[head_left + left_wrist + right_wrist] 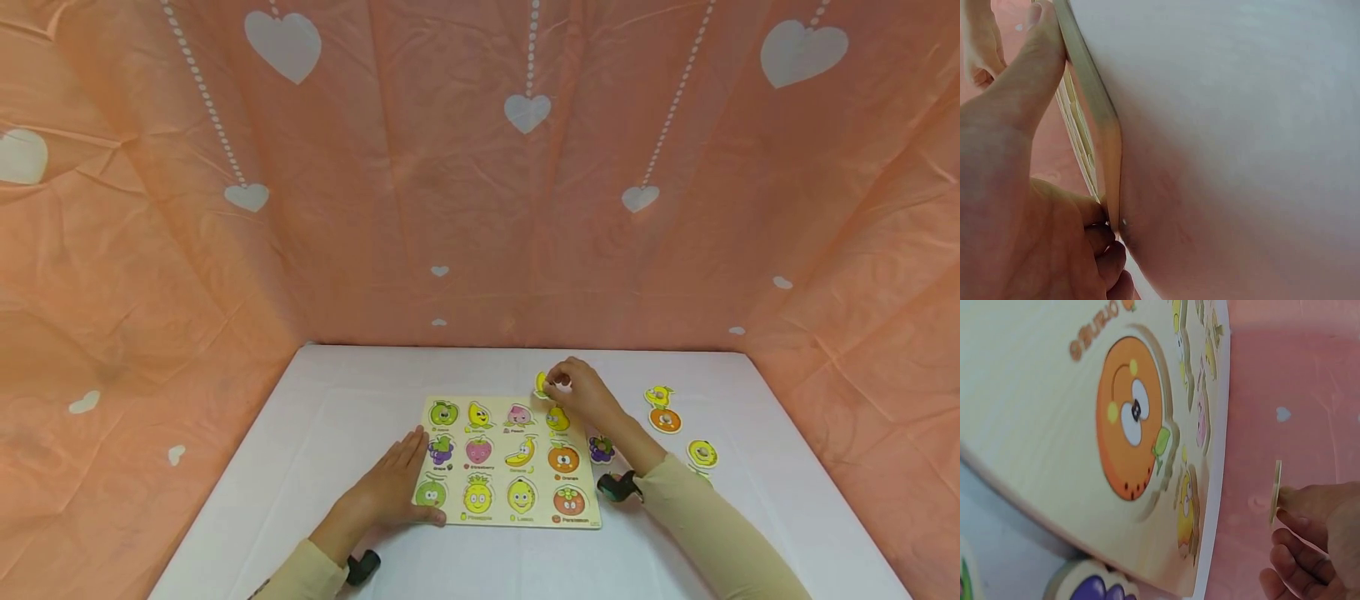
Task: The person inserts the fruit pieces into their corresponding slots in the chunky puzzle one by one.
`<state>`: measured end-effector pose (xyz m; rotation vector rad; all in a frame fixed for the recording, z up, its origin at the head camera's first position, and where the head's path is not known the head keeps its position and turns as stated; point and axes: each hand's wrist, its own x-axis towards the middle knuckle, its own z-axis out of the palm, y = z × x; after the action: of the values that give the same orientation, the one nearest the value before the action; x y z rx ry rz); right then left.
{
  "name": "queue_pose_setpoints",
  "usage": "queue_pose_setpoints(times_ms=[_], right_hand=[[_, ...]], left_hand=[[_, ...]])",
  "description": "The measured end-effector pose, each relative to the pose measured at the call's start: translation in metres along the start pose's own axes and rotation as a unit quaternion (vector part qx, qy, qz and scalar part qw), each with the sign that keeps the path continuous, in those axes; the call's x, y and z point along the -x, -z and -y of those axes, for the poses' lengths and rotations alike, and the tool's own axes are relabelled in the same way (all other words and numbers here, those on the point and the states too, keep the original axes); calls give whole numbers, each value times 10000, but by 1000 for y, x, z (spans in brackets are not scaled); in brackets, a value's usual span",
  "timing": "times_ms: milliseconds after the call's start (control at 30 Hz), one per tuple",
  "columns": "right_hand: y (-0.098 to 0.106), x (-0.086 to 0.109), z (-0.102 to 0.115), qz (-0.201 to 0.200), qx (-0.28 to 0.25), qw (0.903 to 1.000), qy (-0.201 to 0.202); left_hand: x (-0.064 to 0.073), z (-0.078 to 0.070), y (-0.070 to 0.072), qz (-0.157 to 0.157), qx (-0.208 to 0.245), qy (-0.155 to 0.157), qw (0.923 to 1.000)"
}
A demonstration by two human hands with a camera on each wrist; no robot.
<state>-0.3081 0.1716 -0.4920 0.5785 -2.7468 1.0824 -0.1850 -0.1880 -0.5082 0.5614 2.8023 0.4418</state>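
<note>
A wooden fruit puzzle board (498,458) lies on the white table, with rows of printed fruits in shallow recesses. My left hand (393,479) rests at its near left corner, fingers along the left side and thumb by the front edge. Beyond the board's back right part, my right hand (585,390) pinches a yellow fruit puzzle piece (540,384). In the right wrist view this thin piece (1275,490) appears edge-on between thumb and fingers, its printed face hidden. The orange picture (1129,419) on the board fills the middle of that view.
A grape piece (602,450) lies beside the board's right edge, under the right forearm. Farther right are a yellow piece (659,395), an orange piece (665,420) and a round yellow piece (702,453) overlapping another. A peach curtain (480,250) with hearts surrounds the table.
</note>
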Motion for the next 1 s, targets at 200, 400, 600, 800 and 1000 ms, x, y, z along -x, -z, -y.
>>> queue_pose_setpoints(times_ms=[200,400,600,800,1000], right_hand=[[-5,-1,6,18,-115,9997,210],[-13,-4,10,81,-50,9994,340],[-20,-7,17,208,-50,9992,329],[-27,-8,25,362,-10,9985,408],[-37,-9,31,464,-8,9986,243]], left_hand=[[0,0,0,12,3,16,10000],[-1,1,0,26,-42,42,10000],[-1,2,-1,73,-51,87,9999],[-2,2,-1,77,-103,70,9999],[-3,3,-2,119,-95,84,9998]])
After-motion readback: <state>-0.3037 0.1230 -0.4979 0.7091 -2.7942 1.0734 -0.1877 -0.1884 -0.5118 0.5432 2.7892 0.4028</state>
